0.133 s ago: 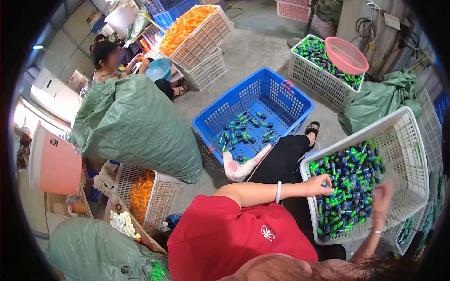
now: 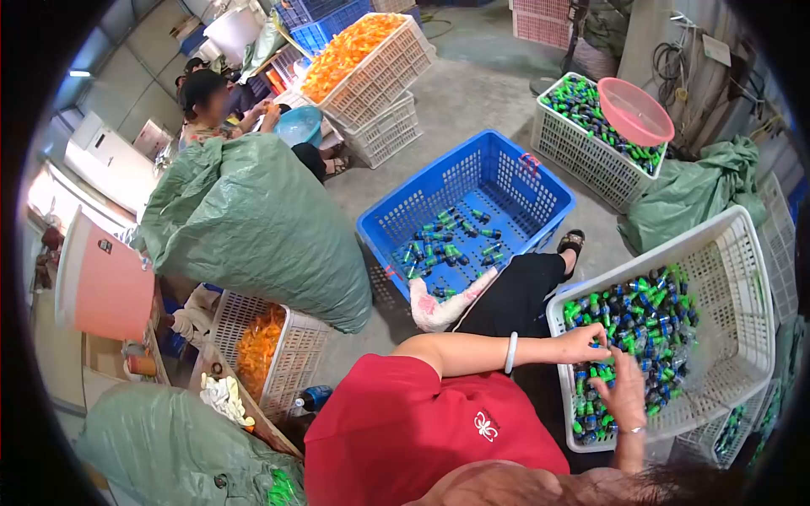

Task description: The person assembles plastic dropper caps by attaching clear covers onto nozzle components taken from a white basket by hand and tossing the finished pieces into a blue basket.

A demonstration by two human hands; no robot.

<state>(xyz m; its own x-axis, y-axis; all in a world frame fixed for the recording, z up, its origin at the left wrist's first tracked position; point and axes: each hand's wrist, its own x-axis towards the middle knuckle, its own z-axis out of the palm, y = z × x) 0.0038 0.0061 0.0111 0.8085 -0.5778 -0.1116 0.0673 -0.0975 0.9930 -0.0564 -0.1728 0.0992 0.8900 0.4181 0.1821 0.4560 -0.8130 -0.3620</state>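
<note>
My left hand [image 2: 582,344], with a pale bangle at the wrist, is over the near left part of a white basket [image 2: 553,316]. Its fingertips are pinched together; what they hold, if anything, is too small to make out. Close beside it is my right hand [image 2: 623,392], thumb and fingers apart, fingertips close to those of the left. Beneath both hands lies a heap of small bottles [image 2: 641,325] with green tops and dark blue bodies.
A blue basket [image 2: 371,215] ahead holds several similar bottles. Beyond it, a white basket [image 2: 582,164] of bottles carries a pink basin [image 2: 634,112]. A bulging green sack [image 2: 261,228] stands left. A person [image 2: 202,110] sits behind it, near crates of orange pieces [image 2: 354,51].
My right hand has moved left from the basket's right side to my left hand. The left hand stays pinched over the heap. The whole view has shifted slightly.
</note>
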